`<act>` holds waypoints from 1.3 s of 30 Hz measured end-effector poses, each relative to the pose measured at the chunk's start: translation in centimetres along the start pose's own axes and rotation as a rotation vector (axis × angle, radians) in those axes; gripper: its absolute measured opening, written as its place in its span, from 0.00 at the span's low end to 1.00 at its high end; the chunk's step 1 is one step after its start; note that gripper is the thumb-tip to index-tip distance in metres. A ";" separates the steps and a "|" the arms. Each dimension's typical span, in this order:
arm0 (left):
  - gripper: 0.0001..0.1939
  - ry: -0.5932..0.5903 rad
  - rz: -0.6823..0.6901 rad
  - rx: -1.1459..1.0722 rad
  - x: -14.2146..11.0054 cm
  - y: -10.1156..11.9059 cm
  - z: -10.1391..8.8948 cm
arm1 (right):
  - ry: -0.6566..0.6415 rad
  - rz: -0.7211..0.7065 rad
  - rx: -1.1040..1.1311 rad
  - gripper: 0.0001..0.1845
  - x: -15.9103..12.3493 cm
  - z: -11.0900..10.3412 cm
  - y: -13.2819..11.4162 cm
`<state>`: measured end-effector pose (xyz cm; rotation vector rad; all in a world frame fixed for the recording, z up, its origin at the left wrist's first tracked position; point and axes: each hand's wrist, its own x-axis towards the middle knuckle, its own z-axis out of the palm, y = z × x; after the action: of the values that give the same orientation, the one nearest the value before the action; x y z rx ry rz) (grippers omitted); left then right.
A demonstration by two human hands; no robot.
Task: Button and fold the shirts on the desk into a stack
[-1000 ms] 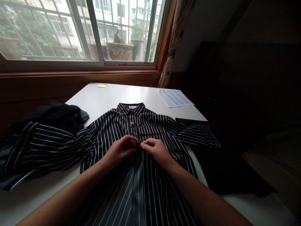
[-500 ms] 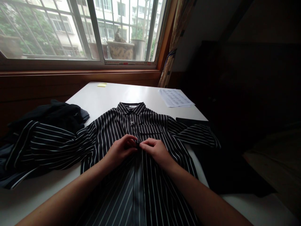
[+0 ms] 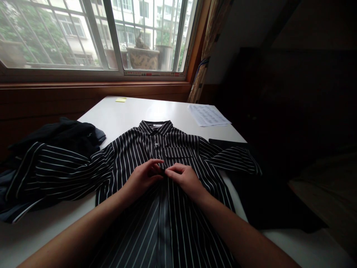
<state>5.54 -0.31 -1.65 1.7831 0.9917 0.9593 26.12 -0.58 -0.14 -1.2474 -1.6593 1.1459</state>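
A black shirt with white stripes [image 3: 184,204] lies face up, its collar pointing away from me and its sleeves spread to both sides. At the middle of its front, my left hand [image 3: 143,176] pinches the placket edge. Close beside it, my right hand [image 3: 184,176] grips the other front edge between thumb and fingers. The fingertips of both hands almost meet, and what lies between them is too small and dark to make out. Above the hands a button [image 3: 156,144] shows on the placket, which is joined there. Below them the two fronts hang apart.
Dark folded clothes [image 3: 61,136] are heaped at the left under one sleeve. Dark cloth [image 3: 273,204] lies at the right edge of the white table [image 3: 134,109]. Printed papers [image 3: 208,114] and a yellow sticky note [image 3: 121,99] lie near the back, below a window.
Almost nothing differs. Both hands stay at the same spot on the shirt front, with only a slight shift of the fingers.
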 end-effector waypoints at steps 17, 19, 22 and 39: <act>0.12 0.065 0.024 0.067 -0.2 -0.2 -0.2 | 0.026 -0.053 -0.036 0.07 -0.1 0.1 -0.1; 0.13 0.071 0.024 0.060 -0.1 -0.2 -0.1 | 0.029 -0.069 -0.042 0.07 -0.2 0.1 -0.1; 0.14 0.062 0.016 0.031 -0.1 -0.2 -0.1 | 0.025 -0.084 -0.031 0.07 -0.2 0.2 0.0; 0.08 0.056 0.068 0.092 0.1 0.8 -0.2 | 0.010 -0.115 -0.006 0.08 -0.3 0.2 0.2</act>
<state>5.62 -0.41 -0.89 1.8856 1.0307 1.0247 26.07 -0.87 -0.40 -1.1443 -1.7056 1.0638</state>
